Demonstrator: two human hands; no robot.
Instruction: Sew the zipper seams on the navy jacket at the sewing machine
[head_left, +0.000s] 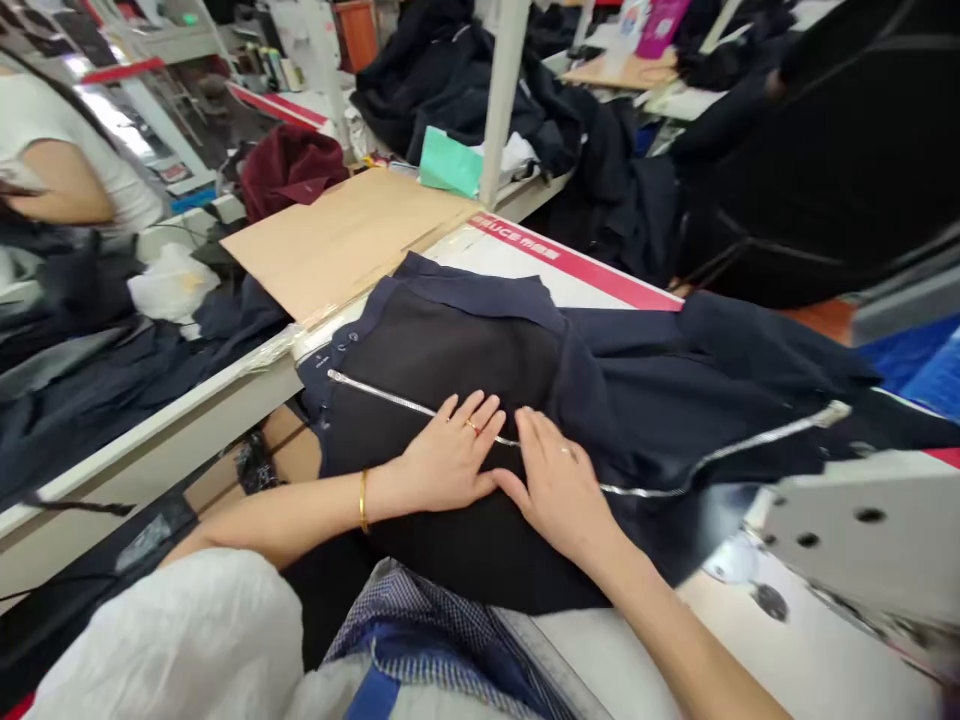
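Observation:
A dark navy garment (637, 400) with a black panel (457, 350) lies spread over the white table. A silver zipper (382, 394) runs slantwise across the black panel and passes beneath both hands. My left hand (454, 455) rests flat on the panel, fingers stretched over the zipper. Beside it, my right hand (559, 480) also lies flat on the cloth, its thumb against the left thumb. Neither hand grips anything. Farther right, another silver zipper length (765, 440) curves along the navy cloth. Small round snaps (352, 337) show at the garment's left edge.
A sewing machine (862, 530) stands at the lower right. Beyond the garment lies a tan board (352, 235), with maroon cloth (292, 165) behind it. A white post (504, 100) rises at the table's far side. Another person (67, 150) is at the upper left.

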